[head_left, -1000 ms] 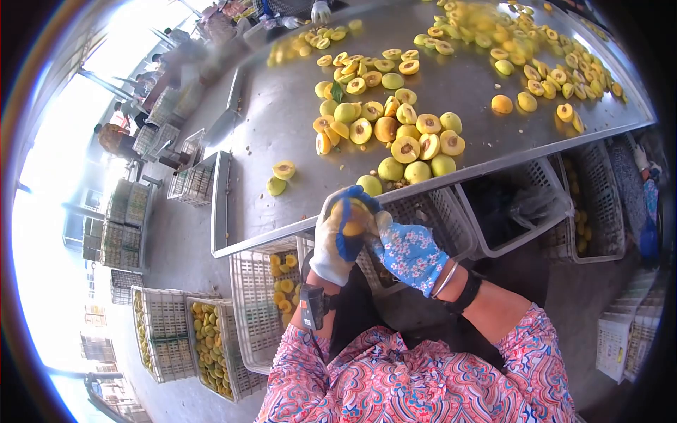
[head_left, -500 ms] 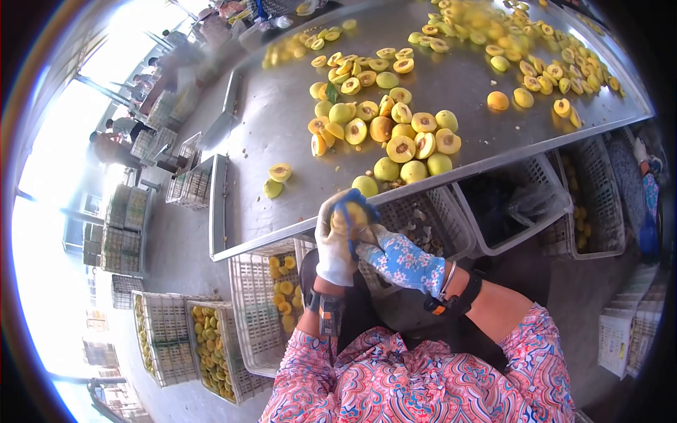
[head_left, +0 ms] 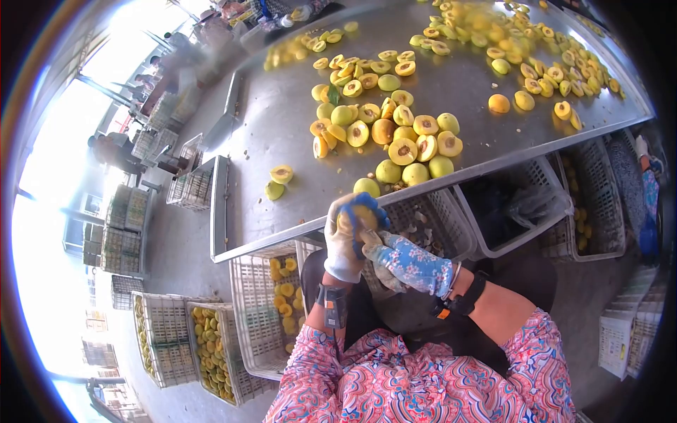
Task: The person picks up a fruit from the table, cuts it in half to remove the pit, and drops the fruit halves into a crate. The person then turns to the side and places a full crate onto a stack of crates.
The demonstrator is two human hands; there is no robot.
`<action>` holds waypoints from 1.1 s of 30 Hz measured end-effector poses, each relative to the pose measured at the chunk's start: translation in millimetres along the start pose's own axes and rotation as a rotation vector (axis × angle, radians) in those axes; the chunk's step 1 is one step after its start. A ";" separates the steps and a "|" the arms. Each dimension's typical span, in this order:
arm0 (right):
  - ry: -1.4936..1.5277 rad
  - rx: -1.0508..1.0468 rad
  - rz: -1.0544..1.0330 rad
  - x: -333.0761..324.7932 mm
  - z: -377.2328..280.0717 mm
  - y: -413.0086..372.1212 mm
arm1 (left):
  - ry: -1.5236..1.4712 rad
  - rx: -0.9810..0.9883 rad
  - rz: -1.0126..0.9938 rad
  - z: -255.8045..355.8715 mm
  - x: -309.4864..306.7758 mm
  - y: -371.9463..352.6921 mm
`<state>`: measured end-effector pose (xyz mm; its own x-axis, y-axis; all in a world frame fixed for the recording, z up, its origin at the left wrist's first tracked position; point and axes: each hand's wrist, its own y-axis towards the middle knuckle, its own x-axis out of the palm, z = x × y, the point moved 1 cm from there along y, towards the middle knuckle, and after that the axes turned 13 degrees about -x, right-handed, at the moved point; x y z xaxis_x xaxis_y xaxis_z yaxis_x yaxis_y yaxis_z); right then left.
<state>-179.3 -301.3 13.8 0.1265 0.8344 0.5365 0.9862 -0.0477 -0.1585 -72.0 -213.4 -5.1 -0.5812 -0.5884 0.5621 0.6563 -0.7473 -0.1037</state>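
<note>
My left hand [head_left: 347, 236], in a white glove with blue fingertips, is wrapped round a yellow fruit [head_left: 360, 220] just in front of the metal table's near edge. My right hand [head_left: 398, 261], in a flowered blue glove, is closed against the fruit's right side; whatever its fingers grip is hidden. Beyond my hands, halved and whole yellow-green fruits [head_left: 403, 151] lie in a loose group on the metal table [head_left: 282, 211]. Two pieces [head_left: 281, 174] lie apart to the left. Many more halves [head_left: 557, 74] spread over the far right.
Below the table edge are a crate with scraps [head_left: 437, 225], a crate with a clear bag [head_left: 529, 204] and a white crate of halves [head_left: 257, 317]. Fruit-filled crates [head_left: 211, 345] stand on the floor at left. Co-workers [head_left: 282, 14] are at the far side; another person's arm [head_left: 649, 183] shows at right.
Both my hands have shifted slightly right and down with the fruit. My right hand has turned and sits a little lower. At the far side, a co-worker's gloved hands have come further into view.
</note>
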 end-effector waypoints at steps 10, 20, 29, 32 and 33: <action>-0.634 -0.529 0.155 -20.3 33.5 15.7 | -0.159 -0.021 0.194 -12.6 22.4 15.2; -1.222 -0.429 0.056 -59.5 25.7 -10.2 | -0.080 0.066 0.346 22.2 -36.3 2.3; -1.536 -0.221 -0.179 -73.8 44.8 -7.1 | 1.660 0.207 0.822 133.0 -162.6 -56.7; -1.495 -0.297 -0.210 -69.2 46.9 4.9 | 1.679 0.093 0.834 150.8 -162.7 12.7; -1.478 -0.304 -0.211 -60.4 39.0 5.8 | 1.664 0.130 0.790 151.8 -176.1 38.5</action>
<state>-185.4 -330.6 -51.8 -0.0494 0.6156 -0.7865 0.9793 0.1847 0.0831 128.6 -91.7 16.5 0.0789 -0.4672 -0.8807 0.9603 -0.2014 0.1928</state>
